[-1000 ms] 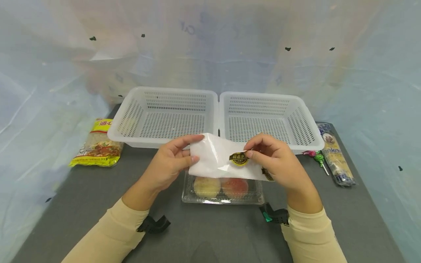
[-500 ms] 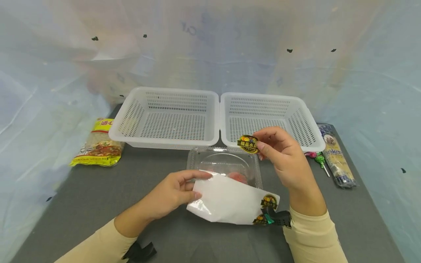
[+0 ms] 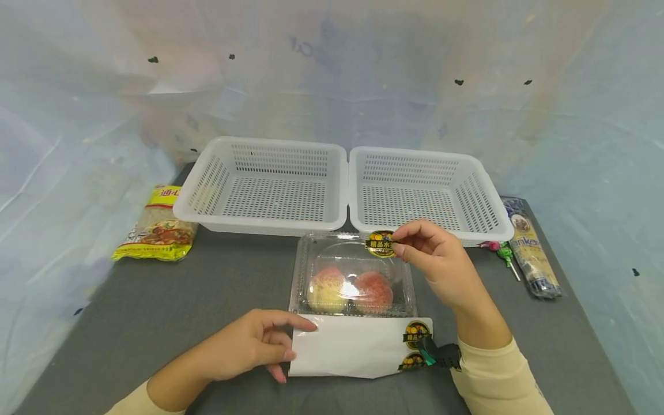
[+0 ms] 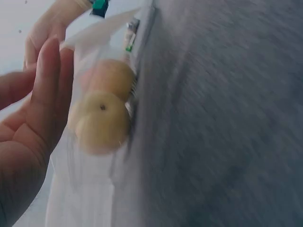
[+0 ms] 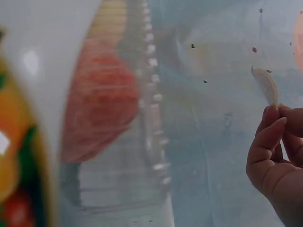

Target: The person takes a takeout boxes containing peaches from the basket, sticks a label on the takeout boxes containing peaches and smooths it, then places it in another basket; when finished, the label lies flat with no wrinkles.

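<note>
My right hand (image 3: 441, 268) pinches a round black and yellow fruit sticker (image 3: 380, 244) between thumb and fingers, over the far right part of a clear plastic fruit box (image 3: 353, 245). Two peaches, one yellowish (image 3: 328, 291) and one redder (image 3: 372, 293), show through the lid. In the right wrist view the sticker (image 5: 265, 85) is seen nearly edge-on. My left hand (image 3: 254, 346) lies at the left end of a white sticker sheet (image 3: 347, 349), its index finger overlapping the sheet and its thumb at the edge. Two more stickers (image 3: 417, 334) remain at the sheet's right end.
Two white perforated baskets (image 3: 264, 226) (image 3: 430, 231) stand side by side behind the box. At the left lies a yellow bag of dry food (image 3: 158, 233). Wrapped lollipops (image 3: 504, 253) and a blue-and-clear packet (image 3: 531, 253) lie at the right. Plastic sheeting (image 3: 332, 80) hangs behind.
The sticker has come off the sheet in my right hand and is now over the box's far right part. My left hand has brought the sheet down in front of the box, uncovering the peaches.
</note>
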